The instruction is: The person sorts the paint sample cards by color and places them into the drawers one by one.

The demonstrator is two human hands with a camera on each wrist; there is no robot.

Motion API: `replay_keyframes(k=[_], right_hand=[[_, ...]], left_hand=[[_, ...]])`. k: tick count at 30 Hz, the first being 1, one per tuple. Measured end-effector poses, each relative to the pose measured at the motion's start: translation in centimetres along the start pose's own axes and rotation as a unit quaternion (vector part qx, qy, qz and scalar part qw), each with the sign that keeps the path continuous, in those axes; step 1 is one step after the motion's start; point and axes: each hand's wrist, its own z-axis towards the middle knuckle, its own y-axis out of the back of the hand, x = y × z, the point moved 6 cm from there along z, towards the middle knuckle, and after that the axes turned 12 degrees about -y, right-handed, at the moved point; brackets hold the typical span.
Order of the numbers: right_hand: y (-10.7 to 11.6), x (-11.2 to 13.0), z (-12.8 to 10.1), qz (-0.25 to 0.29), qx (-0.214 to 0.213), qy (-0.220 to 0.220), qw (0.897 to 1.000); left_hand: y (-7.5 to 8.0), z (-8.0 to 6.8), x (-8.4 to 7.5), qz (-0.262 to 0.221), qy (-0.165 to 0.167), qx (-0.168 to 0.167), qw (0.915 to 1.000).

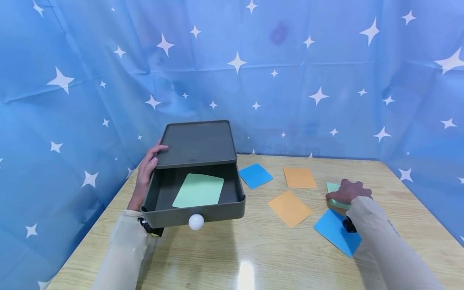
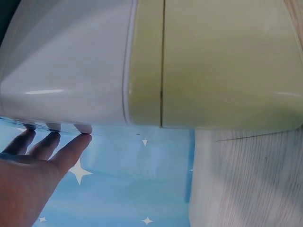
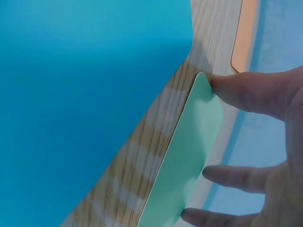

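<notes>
A dark grey drawer box (image 1: 197,143) stands at the table's left, its drawer (image 1: 235,209) pulled out, with a white knob (image 1: 196,222) on the front. A light green card (image 1: 198,190) lies inside the drawer. My left hand (image 1: 148,165) rests against the box's left side, thumb on the top edge; in the left wrist view its straight fingers (image 2: 71,144) touch the box (image 2: 213,61). My right hand (image 1: 349,191) lies over a second green card (image 1: 331,187) at the right. The thumb tip (image 3: 222,87) touches that card's (image 3: 184,161) corner and the fingers spread along its edge.
Loose cards lie on the wooden table (image 1: 253,249): a blue one (image 1: 255,175) by the drawer, two orange ones (image 1: 299,177) (image 1: 290,208) in the middle, and a blue one (image 1: 335,231) under my right wrist. A blue starred curtain (image 1: 290,80) closes in the table on three sides.
</notes>
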Motion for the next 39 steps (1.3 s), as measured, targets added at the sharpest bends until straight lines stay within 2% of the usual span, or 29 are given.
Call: replay_keyframes(k=[12,22,39], right_hand=[[0.5,-0.1,-0.5,0.011,-0.001,0.004,1.0],[1.4,-0.3,-1.0,0.016,-0.002,0.035,0.999],[3.9,2.1,-2.6,0.022,-0.034,0.081,0.996]], left_hand=[[0.0,0.0,0.2,-0.004,0.003,-0.004,1.0],[-0.2,0.0,0.0,0.0,0.006,-0.007,1.0],[-0.2,0.1,-0.2,-0.007,0.013,-0.009,0.9999]])
